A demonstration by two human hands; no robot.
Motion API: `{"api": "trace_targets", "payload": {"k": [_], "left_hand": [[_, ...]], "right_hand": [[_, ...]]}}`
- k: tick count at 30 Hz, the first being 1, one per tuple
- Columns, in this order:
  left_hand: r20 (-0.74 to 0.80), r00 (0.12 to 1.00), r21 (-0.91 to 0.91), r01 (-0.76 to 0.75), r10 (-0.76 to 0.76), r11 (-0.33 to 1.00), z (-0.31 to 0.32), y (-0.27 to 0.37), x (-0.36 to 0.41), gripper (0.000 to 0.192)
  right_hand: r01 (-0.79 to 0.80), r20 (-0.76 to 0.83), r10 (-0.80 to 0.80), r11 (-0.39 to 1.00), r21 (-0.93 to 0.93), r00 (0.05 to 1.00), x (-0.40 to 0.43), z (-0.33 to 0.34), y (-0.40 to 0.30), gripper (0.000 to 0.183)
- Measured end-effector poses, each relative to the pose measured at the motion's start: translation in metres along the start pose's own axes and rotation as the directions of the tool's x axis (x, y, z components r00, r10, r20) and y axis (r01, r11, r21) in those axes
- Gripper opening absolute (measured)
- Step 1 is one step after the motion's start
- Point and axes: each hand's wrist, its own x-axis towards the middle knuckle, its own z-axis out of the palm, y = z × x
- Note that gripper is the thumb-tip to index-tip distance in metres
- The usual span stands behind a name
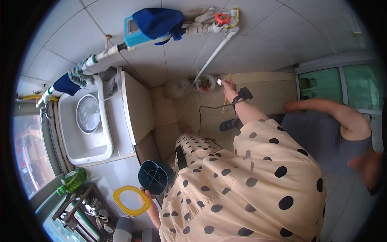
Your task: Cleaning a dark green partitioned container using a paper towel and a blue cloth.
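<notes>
My left hand (147, 198) grips a yellow plastic ring (133, 211) and the rim of a dark green rounded square container (151, 175), which has a cross divider inside. My fingers partly hide where the two meet. My right hand (229, 88) reaches out over the floor and pinches a small white piece (219, 81). Just beside it stands a clear bin (205, 84) holding green and red scraps. Thin orange sticks (224, 105) show on both sides of the right hand; whether they are held cannot be told. A black device on a cord is strapped to that wrist.
A white sink (107, 148) holds a metal basin (81, 113). Green detergent bottle (75, 180) and a rack (75, 208) stand by the window. A pipe with a blue meter (133, 39) crosses the wall. Another person in grey (314, 139) is close on the right.
</notes>
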Motion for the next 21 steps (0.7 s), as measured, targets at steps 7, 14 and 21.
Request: {"api": "trace_targets", "payload": {"k": [7,14,21], "left_hand": [[-0.031,0.999,0.057,0.013,-0.012,0.998,0.006,0.01,-0.005,0.036],[-0.057,0.998,0.069,0.012,-0.008,0.998,0.022,0.009,-0.01,0.036],[-0.034,0.999,0.117,-0.001,0.005,0.993,0.015,0.008,-0.011,0.035]], "right_hand": [[-0.005,-0.091,-0.019,0.968,-0.25,0.996,-0.02,-0.003,0.015,0.027],[-0.071,0.286,0.172,0.94,-0.333,0.943,-0.079,0.0,0.06,0.034],[-0.204,-0.036,0.202,0.939,-0.276,0.979,-0.096,-0.035,0.053,0.014]]}}
